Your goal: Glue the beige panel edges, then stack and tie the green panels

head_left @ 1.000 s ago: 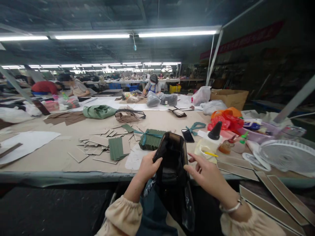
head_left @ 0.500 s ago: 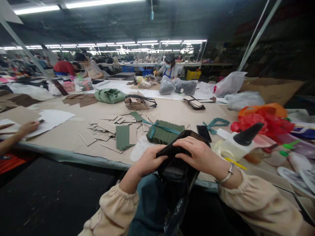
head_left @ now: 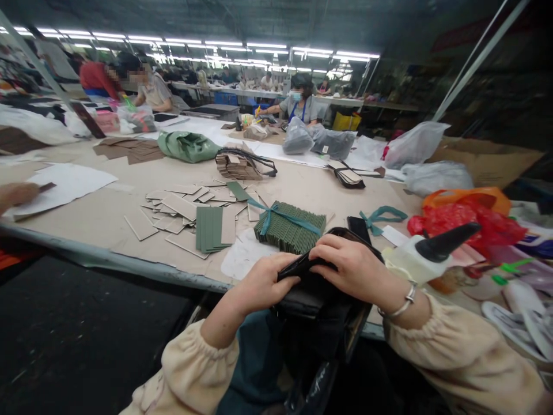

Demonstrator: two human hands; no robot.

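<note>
A black leather-like bag rests at the table's front edge, over my lap. My left hand pinches the left end of its rim between thumb and fingers. Further right along the same rim, my right hand is closed on the black material, with its thumb below and fingers above. Just behind the bag lies a green bundle of stacked strips tied with a teal band. Left of the bundle are flat green pieces and a scattered heap of beige pieces.
A glue bottle with a black nozzle stands right of my right hand, near red plastic bags. A black phone lies behind the bag. At far left another person's hand is over white paper.
The view has shifted. The bag's rim is pressed narrower between my hands, where the opening gaped before. The other person's hand at the left has moved toward the frame's edge.
</note>
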